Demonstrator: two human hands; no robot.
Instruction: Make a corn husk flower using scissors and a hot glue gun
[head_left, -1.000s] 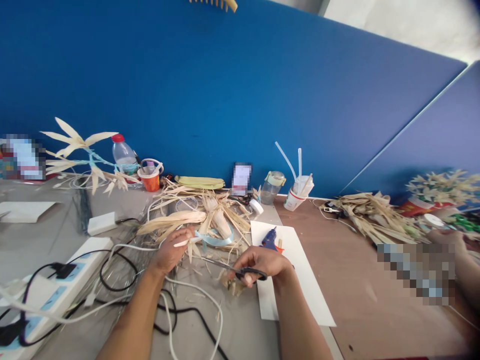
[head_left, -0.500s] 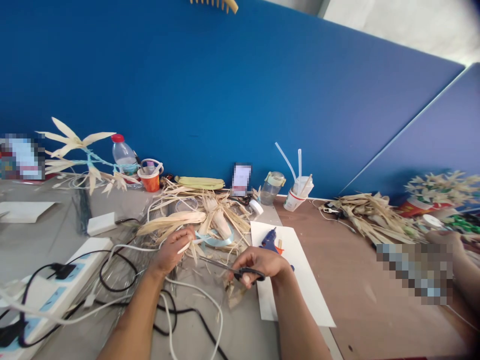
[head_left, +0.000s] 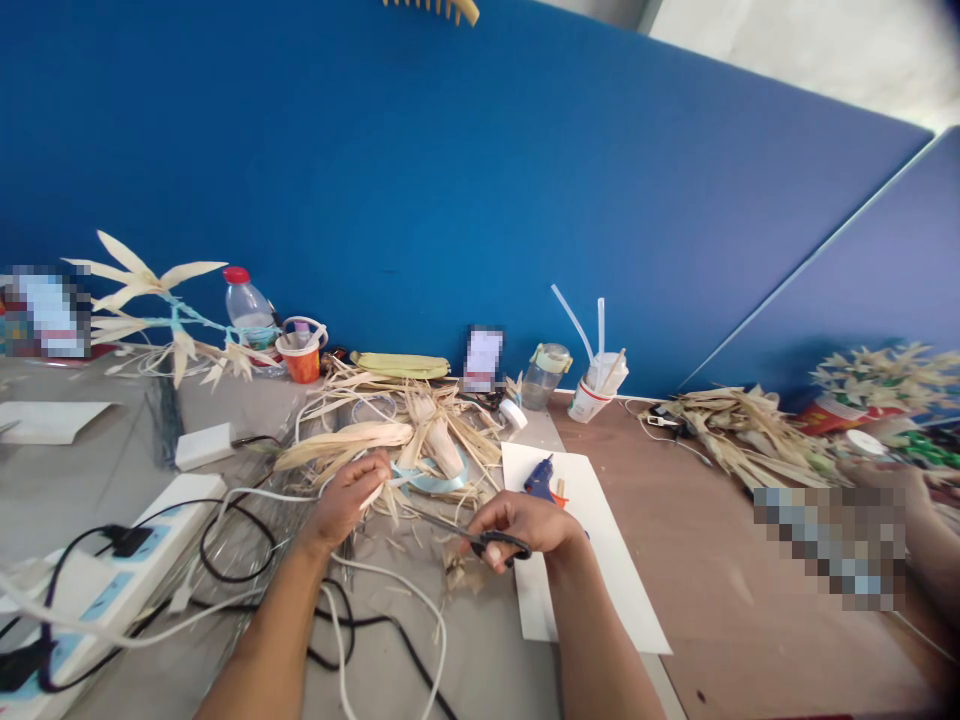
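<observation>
My left hand is closed in a pinch on a small piece of pale corn husk. Fingers of my right hand wrap the black handles of a pair of scissors, whose blades point left toward the pinched husk. Behind my hands lies a heap of dry corn husks, with a loop of light blue ribbon on it. Small husk scraps lie on the table below the blades. A blue glue gun rests on a white sheet beside my right hand.
A white power strip and tangled cables occupy the left. Along the blue partition stand a husk flower, a bottle, an orange cup, a jar and a paper cup. Another person's hand is at right.
The husk tip that stuck out below my left fingers no longer shows there. The scissors have shifted slightly, with the blades a little lower. Both hands stay nearly in place.
</observation>
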